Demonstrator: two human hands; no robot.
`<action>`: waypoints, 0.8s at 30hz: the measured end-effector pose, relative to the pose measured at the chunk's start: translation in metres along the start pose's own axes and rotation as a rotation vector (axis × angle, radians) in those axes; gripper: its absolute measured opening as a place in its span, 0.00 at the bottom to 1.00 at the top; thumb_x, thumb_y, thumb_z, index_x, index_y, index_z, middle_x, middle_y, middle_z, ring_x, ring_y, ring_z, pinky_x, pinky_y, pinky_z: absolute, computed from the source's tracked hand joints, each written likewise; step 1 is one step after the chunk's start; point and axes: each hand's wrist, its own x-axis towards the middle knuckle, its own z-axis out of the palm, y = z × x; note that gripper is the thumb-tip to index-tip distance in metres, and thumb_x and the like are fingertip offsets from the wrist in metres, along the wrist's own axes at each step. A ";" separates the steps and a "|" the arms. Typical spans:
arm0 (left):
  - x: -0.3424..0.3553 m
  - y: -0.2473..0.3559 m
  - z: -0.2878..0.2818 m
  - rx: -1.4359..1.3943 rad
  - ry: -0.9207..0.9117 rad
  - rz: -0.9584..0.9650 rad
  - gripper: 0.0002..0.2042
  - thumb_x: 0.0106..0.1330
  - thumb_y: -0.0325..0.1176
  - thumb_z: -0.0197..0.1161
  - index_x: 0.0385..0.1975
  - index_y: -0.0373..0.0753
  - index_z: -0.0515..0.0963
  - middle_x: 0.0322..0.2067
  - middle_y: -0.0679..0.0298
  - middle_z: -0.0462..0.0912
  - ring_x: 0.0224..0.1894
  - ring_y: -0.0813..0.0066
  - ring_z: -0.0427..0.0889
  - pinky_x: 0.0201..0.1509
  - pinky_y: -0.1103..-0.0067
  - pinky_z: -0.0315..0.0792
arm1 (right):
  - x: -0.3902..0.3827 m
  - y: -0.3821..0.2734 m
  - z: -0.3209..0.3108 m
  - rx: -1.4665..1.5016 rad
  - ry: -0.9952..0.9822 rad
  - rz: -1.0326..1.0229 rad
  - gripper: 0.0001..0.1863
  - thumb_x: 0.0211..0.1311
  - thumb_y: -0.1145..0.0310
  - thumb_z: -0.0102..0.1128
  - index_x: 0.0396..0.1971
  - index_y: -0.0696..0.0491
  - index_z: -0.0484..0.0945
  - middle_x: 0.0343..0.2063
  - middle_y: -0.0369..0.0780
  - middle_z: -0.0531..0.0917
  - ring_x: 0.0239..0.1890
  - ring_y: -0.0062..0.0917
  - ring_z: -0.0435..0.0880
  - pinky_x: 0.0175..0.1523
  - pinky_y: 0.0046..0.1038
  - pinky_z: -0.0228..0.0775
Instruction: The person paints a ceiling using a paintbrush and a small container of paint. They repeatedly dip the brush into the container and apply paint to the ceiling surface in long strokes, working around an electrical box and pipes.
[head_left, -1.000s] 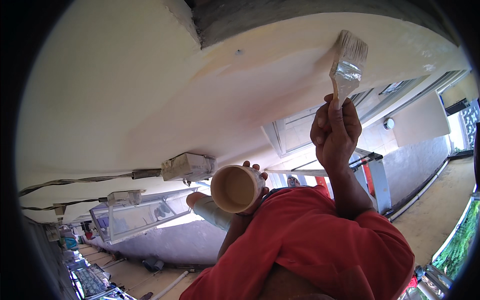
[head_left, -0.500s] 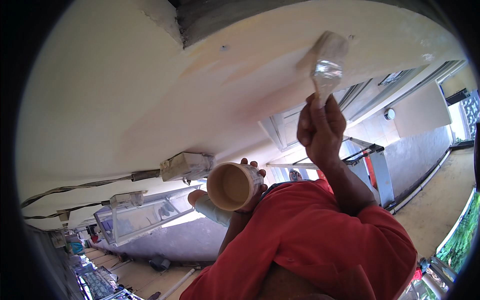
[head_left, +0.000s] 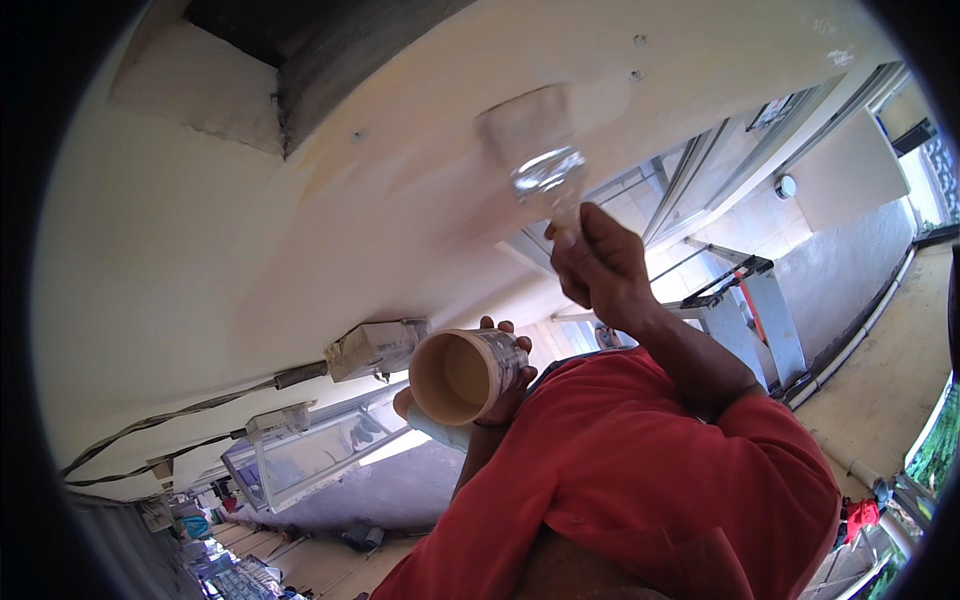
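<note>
Glossy metal-banded brush (head_left: 535,160), seemingly plastic cup (head_left: 465,375), matt wall (head_left: 200,250).

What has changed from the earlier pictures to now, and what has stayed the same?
The right hand swept the paintbrush leftward across the pale ceiling; the brush is now blurred. Nothing was picked up or released. The left hand keeps holding the paint cup in about the same place, and the right hand's grip on the brush is unchanged.
</note>
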 end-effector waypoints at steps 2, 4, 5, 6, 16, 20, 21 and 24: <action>0.003 -0.001 0.002 0.011 0.006 -0.009 0.34 0.74 0.54 0.60 0.76 0.46 0.65 0.69 0.56 0.65 0.72 0.49 0.62 0.62 0.47 0.72 | -0.003 0.009 -0.006 -0.006 -0.074 0.054 0.14 0.85 0.61 0.50 0.48 0.58 0.76 0.20 0.33 0.72 0.16 0.12 0.64 0.19 0.19 0.54; 0.005 -0.002 0.007 0.033 -0.002 -0.016 0.34 0.74 0.54 0.61 0.76 0.46 0.65 0.68 0.56 0.65 0.72 0.49 0.62 0.62 0.48 0.72 | 0.004 0.004 -0.023 0.108 0.046 0.004 0.14 0.85 0.62 0.51 0.47 0.59 0.77 0.19 0.33 0.71 0.15 0.12 0.63 0.19 0.19 0.52; 0.005 -0.003 0.009 0.045 -0.009 -0.017 0.34 0.74 0.54 0.61 0.75 0.46 0.65 0.68 0.56 0.66 0.72 0.49 0.62 0.62 0.48 0.71 | 0.009 0.000 -0.035 0.183 0.152 -0.043 0.15 0.85 0.61 0.49 0.46 0.58 0.76 0.19 0.34 0.72 0.13 0.12 0.62 0.18 0.18 0.52; 0.004 -0.003 0.008 0.040 0.002 -0.016 0.33 0.74 0.54 0.61 0.75 0.46 0.66 0.68 0.57 0.66 0.72 0.50 0.62 0.62 0.48 0.71 | 0.016 -0.009 -0.041 0.210 0.246 -0.107 0.16 0.86 0.60 0.47 0.46 0.58 0.76 0.19 0.34 0.73 0.12 0.13 0.62 0.17 0.18 0.53; 0.007 -0.006 0.002 0.051 0.040 0.004 0.34 0.72 0.54 0.63 0.74 0.47 0.66 0.69 0.59 0.66 0.72 0.52 0.62 0.61 0.50 0.72 | -0.007 0.016 -0.016 0.148 0.013 0.155 0.16 0.85 0.58 0.49 0.44 0.57 0.74 0.19 0.36 0.73 0.14 0.17 0.66 0.18 0.22 0.61; 0.005 -0.003 -0.001 0.036 0.036 0.010 0.34 0.72 0.54 0.63 0.74 0.48 0.67 0.69 0.58 0.66 0.71 0.51 0.63 0.60 0.50 0.73 | 0.009 0.004 -0.034 0.281 0.261 -0.058 0.19 0.87 0.55 0.42 0.42 0.56 0.73 0.19 0.37 0.74 0.10 0.18 0.64 0.14 0.21 0.57; 0.007 -0.002 -0.004 0.026 0.035 0.007 0.33 0.72 0.54 0.63 0.74 0.48 0.67 0.68 0.58 0.66 0.71 0.51 0.63 0.60 0.51 0.73 | 0.009 0.008 -0.028 0.294 0.236 -0.033 0.19 0.87 0.55 0.42 0.42 0.55 0.73 0.19 0.37 0.74 0.10 0.18 0.64 0.14 0.21 0.57; 0.006 -0.003 -0.006 0.013 0.047 0.003 0.34 0.72 0.55 0.63 0.74 0.48 0.67 0.68 0.57 0.66 0.71 0.51 0.63 0.59 0.51 0.72 | -0.008 0.028 0.001 0.191 -0.006 0.159 0.16 0.86 0.56 0.46 0.44 0.55 0.72 0.19 0.34 0.72 0.13 0.15 0.64 0.17 0.21 0.57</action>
